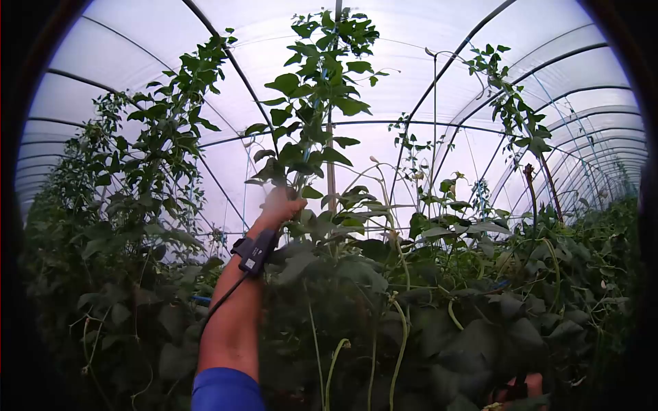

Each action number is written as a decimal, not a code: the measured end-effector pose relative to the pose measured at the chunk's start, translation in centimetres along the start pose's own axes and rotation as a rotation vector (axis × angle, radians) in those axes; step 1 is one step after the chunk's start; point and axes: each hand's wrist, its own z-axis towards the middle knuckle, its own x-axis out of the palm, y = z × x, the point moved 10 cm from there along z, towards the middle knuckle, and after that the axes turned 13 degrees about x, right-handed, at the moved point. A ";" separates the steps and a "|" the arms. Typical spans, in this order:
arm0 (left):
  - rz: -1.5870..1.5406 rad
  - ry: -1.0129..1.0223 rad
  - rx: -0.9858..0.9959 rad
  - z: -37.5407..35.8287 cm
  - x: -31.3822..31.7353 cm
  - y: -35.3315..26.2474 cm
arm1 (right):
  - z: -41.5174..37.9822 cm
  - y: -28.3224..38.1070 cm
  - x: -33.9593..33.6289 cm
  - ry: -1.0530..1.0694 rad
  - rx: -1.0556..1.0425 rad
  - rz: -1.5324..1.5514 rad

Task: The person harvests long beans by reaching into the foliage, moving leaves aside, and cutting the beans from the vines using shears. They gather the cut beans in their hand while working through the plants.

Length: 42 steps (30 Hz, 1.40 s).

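My left hand (pixel 282 207) is raised in front of me, its fingers closed around the stems of a climbing bean vine (pixel 312 147). A black device (pixel 258 251) with a cable is strapped to that wrist, and a blue sleeve (pixel 227 390) covers the arm further down. Low at the right, my right hand (pixel 524 388) is mostly covered by leaves, so its fingers cannot be made out. Long green bean pods hang between the hands, among them one long pod (pixel 402 342) and a shorter curved pod (pixel 334 366).
Dense bean foliage (pixel 473 349) fills the lower view. Another tall vine (pixel 161 130) climbs at the left, and a thinner vine (pixel 521 116) leans at the upper right. Metal hoops (pixel 452 65) carry the translucent plastic cover (pixel 411 34) overhead. Strings and poles run upward among the plants.
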 end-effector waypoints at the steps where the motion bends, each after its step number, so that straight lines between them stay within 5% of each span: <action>1: 0.066 -0.046 0.045 -0.2 -1.1 -0.1 | 1.3 -1.7 0.9 0.162 0.203 -0.331; 2: 0.086 -0.024 0.027 -1.1 -1.2 -0.8 | 2.7 -0.7 1.4 0.173 0.210 -0.335; 4: 0.096 -0.035 0.012 -1.5 -3.1 -3.0 | 4.2 8.6 3.1 -0.192 -0.461 -0.676; 5: 0.100 -0.042 -0.010 -2.0 -3.9 -3.4 | 4.3 10.2 3.6 -0.181 -0.469 -0.678; 7: 0.111 -0.158 0.080 -1.9 -5.0 -2.8 | 0.4 14.0 9.0 -0.170 -1.049 -1.273; 8: 0.145 -0.184 0.059 -1.7 -5.2 -1.6 | 0.6 16.0 10.2 -0.334 -1.158 -1.342; 9: 0.177 -0.204 0.040 -1.8 -5.8 -2.4 | 1.4 15.9 10.6 -0.335 -1.159 -1.341; 11: 0.128 -0.218 0.071 -2.4 -6.5 -4.2 | 7.5 14.7 5.6 -0.071 -0.471 -0.156; 16: -0.259 -0.207 -0.010 -2.2 -5.3 -2.9 | 12.7 21.6 10.0 -0.133 -0.453 -0.041; 22: -0.574 -0.265 -0.107 -2.9 -4.2 -4.1 | 24.4 29.3 22.4 0.025 -0.802 -0.295; 27: -0.382 -0.192 -0.090 -2.3 -4.3 -3.3 | 33.6 23.3 26.2 -0.008 -0.664 -0.511; 33: -0.455 -0.466 -0.111 -3.5 -3.6 -2.6 | 36.7 16.7 23.7 0.002 -0.540 -0.547; 35: -0.454 -0.496 0.014 -2.2 -1.4 1.5 | 36.4 16.2 23.0 0.031 -0.458 -0.497; 37: -0.118 -0.662 0.301 -3.0 -2.9 1.2 | 35.3 16.8 23.4 0.059 -0.436 -0.491; 38: 0.181 -0.538 0.279 -2.8 -3.7 0.4 | 34.9 17.1 23.9 0.090 -0.418 -0.482; 39: 0.184 -0.533 0.279 -3.7 -4.9 -1.7 | 34.8 17.1 24.3 0.122 -0.399 -0.469; 41: -0.388 -0.505 0.271 -5.0 -6.4 -5.4 | 35.3 17.8 24.4 0.146 -0.436 -0.465; 42: -0.316 -0.431 0.203 -3.4 -5.0 -3.0 | 36.1 17.9 23.7 0.120 -0.348 -0.357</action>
